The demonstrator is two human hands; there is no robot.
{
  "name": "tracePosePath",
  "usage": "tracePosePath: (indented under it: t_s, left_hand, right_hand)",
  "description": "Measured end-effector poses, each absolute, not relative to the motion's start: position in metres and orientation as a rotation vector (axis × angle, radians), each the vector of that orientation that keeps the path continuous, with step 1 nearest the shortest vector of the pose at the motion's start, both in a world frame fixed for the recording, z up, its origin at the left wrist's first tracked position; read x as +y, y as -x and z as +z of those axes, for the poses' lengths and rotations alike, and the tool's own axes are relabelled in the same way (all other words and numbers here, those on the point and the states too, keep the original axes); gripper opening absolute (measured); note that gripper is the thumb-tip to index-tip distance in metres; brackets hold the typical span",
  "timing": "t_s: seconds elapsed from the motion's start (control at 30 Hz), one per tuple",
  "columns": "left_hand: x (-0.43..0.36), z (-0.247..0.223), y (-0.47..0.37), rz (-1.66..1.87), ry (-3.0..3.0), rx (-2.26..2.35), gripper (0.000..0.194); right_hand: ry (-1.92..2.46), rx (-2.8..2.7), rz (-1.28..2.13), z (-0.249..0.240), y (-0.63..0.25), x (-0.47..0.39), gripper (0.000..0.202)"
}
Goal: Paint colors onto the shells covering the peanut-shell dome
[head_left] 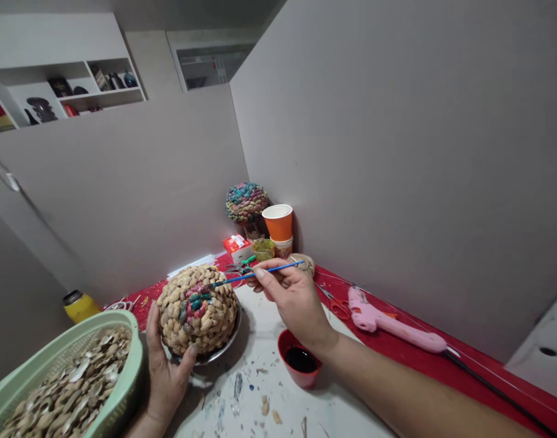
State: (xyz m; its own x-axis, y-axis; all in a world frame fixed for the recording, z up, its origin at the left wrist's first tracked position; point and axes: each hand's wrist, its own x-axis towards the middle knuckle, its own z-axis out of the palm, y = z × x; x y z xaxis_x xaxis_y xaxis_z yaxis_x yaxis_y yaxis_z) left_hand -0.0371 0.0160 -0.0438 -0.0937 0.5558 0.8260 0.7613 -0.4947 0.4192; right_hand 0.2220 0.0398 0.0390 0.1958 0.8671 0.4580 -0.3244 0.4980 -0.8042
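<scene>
A dome covered in peanut shells (173,304) sits in a shallow metal dish (230,344). Its shells are mostly bare tan, with a painted patch of pink and teal near the top. My left hand (166,371) grips the dome's lower left side, thumb in front and fingers along the edge. Between the thumb and fingers of my right hand (294,298) is a thin blue paintbrush (246,277), its tip at the painted patch. Under my right wrist stands a red cup (301,377) of dark liquid.
A green basket (136,359) of peanut shells stands at the left, near a yellow bottle (81,305). Behind are a painted shell tree (246,201), an orange paper cup (278,224) and pliers. Orange-handled scissors (339,309) and a corded pink glue gun (397,328) lie right.
</scene>
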Motion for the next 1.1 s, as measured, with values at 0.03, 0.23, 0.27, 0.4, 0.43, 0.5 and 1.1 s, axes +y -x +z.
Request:
tracePosePath:
  t_s: [0.03, 0.23, 0.27, 0.4, 0.43, 0.5, 1.1]
  left_hand:
    - [0.016, -0.044, 0.037, -1.628, 1.975, -1.463, 0.087]
    - [0.016, -0.043, 0.037, -1.639, 1.98, -1.457, 0.087]
    - [0.016, -0.043, 0.037, -1.638, 1.979, -1.452, 0.087]
    - [0.016, -0.042, 0.037, -1.642, 1.989, -1.443, 0.088]
    - [0.016, -0.042, 0.037, -1.649, 1.991, -1.448, 0.088]
    - [0.017, -0.043, 0.038, -1.657, 1.994, -1.45, 0.088]
    - [0.017, -0.04, 0.036, -1.613, 1.979, -1.428, 0.087]
  right_hand:
    - [0.614, -1.053, 0.928, 0.04, -0.222, 0.039, 0.032]
    - [0.586, -1.113, 0.933, 0.04, -0.22, 0.037, 0.029]
    - [0.597, -1.119, 0.919, 0.04, -0.221, 0.037, 0.029]
    - [0.622, -1.128, 0.898, 0.041, -0.226, 0.041, 0.03]
    - [0.611, -1.131, 0.911, 0.041, -0.227, 0.041, 0.03]
    - [0.58, -1.137, 0.941, 0.041, -0.225, 0.042, 0.029]
    - [0.549, -1.183, 0.839, 0.038, -0.221, 0.037, 0.022]
